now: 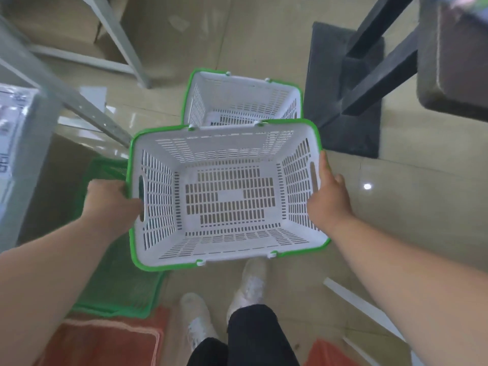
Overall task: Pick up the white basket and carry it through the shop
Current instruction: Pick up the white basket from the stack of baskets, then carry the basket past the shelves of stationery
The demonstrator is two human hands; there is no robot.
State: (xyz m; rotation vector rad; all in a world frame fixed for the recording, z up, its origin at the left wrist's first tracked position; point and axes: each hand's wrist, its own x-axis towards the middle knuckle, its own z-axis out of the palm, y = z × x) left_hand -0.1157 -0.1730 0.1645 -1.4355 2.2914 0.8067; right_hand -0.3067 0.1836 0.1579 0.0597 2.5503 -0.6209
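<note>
The white basket (227, 151), slotted plastic with a green rim, hangs level above the floor in the middle of the view and holds nothing. My left hand (111, 204) grips its left wall, fingers through the handle slot. My right hand (328, 196) clasps the right wall by the other handle slot, thumb along the rim.
A second white basket (243, 99) stands on the floor just beyond the held one. A green basket (118, 286) and red baskets (105, 342) lie at lower left. A grey metal shelf frame (76, 101) is on the left, and a black stand base (346, 101) on the right. My shoes (250, 283) are below.
</note>
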